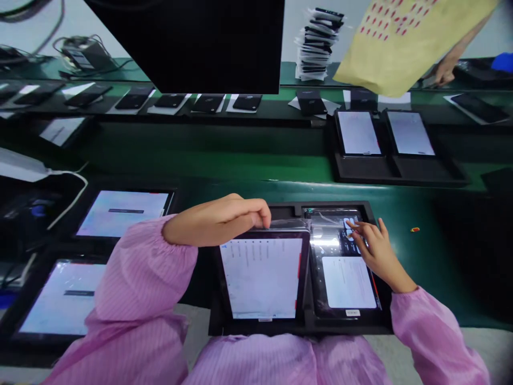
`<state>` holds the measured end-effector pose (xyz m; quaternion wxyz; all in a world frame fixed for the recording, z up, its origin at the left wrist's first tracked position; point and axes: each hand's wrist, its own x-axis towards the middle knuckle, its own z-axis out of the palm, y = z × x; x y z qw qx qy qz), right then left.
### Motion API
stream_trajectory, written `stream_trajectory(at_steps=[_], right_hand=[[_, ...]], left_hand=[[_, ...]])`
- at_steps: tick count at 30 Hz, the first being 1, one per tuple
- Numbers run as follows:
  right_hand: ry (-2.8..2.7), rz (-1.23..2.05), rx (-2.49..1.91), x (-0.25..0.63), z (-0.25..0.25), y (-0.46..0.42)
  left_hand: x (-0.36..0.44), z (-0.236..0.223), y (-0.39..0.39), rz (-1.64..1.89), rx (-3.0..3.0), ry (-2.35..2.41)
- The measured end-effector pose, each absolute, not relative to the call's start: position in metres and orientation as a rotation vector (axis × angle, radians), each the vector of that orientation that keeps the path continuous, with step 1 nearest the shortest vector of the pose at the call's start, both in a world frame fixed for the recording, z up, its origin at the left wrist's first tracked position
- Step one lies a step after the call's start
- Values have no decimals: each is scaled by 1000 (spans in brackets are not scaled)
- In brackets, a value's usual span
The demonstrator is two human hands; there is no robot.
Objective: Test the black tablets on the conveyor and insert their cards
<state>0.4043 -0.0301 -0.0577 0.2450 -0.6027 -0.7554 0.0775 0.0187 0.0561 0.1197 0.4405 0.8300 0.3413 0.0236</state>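
Note:
My left hand (236, 216) is closed on the top edge of a tablet (262, 283), which leans up out of the left half of a black tray (364, 207). Its lit screen shows a white page with lines of text, and clear film shows along its top edge. In the tray's right half lies a second tablet (348, 283), flat, with a panel of icons and a white window on its screen. Over those icons my right hand (372, 246) has its fingers apart, the fingertips at the glass. It holds nothing.
Two lit tablets (124, 214) lie at left. Across the green bench, another tray (425, 168) holds two tablets. Phone-like black devices (208, 103) line the shelf beneath a dark monitor (200, 43). A stack of wrapped items (318, 45) and a yellow sheet (404, 48) stand near another person's hand (444, 69).

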Motion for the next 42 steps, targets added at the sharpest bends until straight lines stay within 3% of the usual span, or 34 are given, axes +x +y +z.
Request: stream_trajectory(at_steps=[7, 12, 16, 20, 25, 42], right_hand=[[-1873, 441, -1730, 400, -19, -22], [-1686, 397, -1587, 362, 59, -32], [-1856, 412, -1303, 319, 126, -39], [-2033, 519, -1089, 284, 162, -31], [-2212, 704, -999, 256, 166, -20], [-2337, 639, -1078, 245, 154, -25]], left_hand=[[14, 120, 40, 383, 2146, 536], [15, 117, 31, 517, 2238, 473], [19, 120, 26, 562, 2291, 470], [28, 122, 27, 477, 2273, 523], [37, 122, 32, 353, 2242, 485], [22, 122, 23, 570, 2428, 418]])
